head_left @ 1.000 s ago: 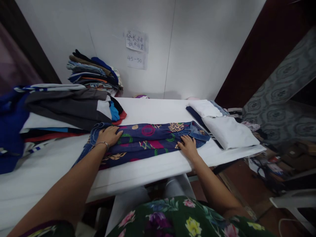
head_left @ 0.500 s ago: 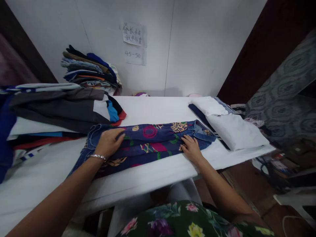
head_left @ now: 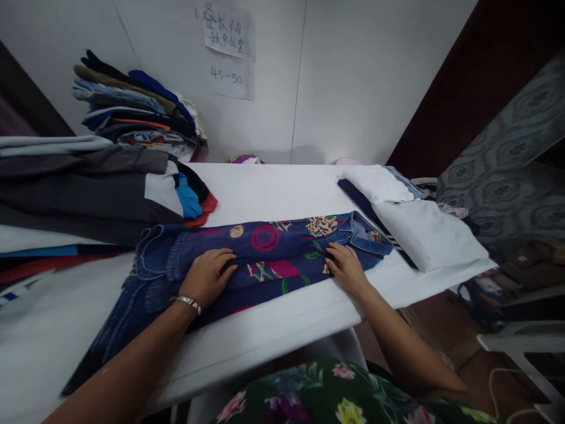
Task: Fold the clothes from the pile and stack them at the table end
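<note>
A patterned denim shirt [head_left: 265, 237] lies lengthwise on the white table, its body narrowed and its collar to the right. Its cuffed blue denim sleeve [head_left: 128, 300] slants down and left toward the front edge. My left hand [head_left: 207, 274], with a bracelet at the wrist, is closed on the cloth toward the hem, thumb and fingers about a fold. Beside the buttons near the collar, my right hand [head_left: 348, 268] has its fingers curled on the same fold. A crease runs between the two hands. The fingertips are partly hidden in the cloth.
White folded garments [head_left: 428, 232] lie at the table's right end. On the left are a dark grey garment [head_left: 79, 188] over other clothes and a tall folded stack [head_left: 136, 112] by the wall. Handwritten paper notes [head_left: 229, 35] hang on the wall. A white table [head_left: 282, 188] spans the view.
My left hand has moved down and slightly right on the shirt, baring more of its hem and sleeve. The right hand stays near the buttons. The view has shifted slightly.
</note>
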`<state>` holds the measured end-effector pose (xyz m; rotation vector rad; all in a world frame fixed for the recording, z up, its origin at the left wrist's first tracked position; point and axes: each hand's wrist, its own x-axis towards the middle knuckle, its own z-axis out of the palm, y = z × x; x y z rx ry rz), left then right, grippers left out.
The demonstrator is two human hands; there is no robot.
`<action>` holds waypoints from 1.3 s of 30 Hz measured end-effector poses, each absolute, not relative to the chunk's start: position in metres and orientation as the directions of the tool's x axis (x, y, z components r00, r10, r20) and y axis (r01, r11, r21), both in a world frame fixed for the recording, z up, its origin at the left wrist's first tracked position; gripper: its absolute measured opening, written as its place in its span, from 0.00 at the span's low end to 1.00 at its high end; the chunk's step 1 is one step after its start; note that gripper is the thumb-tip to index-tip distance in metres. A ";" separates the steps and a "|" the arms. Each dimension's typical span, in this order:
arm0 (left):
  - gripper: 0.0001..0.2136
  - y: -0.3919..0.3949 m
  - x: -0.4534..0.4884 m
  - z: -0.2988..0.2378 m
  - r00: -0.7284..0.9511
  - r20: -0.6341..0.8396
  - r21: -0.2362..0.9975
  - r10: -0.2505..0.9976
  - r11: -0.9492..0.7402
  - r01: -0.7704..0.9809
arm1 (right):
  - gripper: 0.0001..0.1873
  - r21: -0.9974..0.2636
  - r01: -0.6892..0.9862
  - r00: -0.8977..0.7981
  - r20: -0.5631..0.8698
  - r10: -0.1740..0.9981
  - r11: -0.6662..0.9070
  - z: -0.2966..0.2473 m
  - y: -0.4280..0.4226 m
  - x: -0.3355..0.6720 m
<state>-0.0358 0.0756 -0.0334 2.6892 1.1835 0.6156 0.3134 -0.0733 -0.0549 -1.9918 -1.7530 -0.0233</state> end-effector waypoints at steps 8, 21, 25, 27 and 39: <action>0.17 0.075 -0.040 -0.029 0.568 0.370 0.349 0.735 -0.677 0.648 | 0.15 -0.405 0.914 0.183 0.334 0.925 -0.035 -0.044 -0.067 0.309; 0.15 0.086 -0.051 -0.032 0.531 0.390 0.263 0.752 -0.644 0.719 | 0.16 -0.454 0.865 0.014 0.449 0.893 0.214 -0.034 -0.012 0.311; 0.14 0.087 -0.052 -0.031 0.550 0.422 0.247 0.721 -0.675 0.695 | 0.14 -0.576 0.815 0.312 0.535 0.785 0.068 -0.042 -0.012 0.348; 0.14 0.086 -0.050 -0.030 0.572 0.444 0.233 0.690 -0.705 0.669 | 0.14 -0.595 0.802 0.428 0.509 0.747 -0.054 -0.045 -0.011 0.367; 0.12 0.067 -0.037 -0.014 0.676 0.481 0.170 0.558 -0.816 0.553 | 0.17 -0.696 0.668 0.625 0.335 0.706 -0.262 -0.046 -0.006 0.387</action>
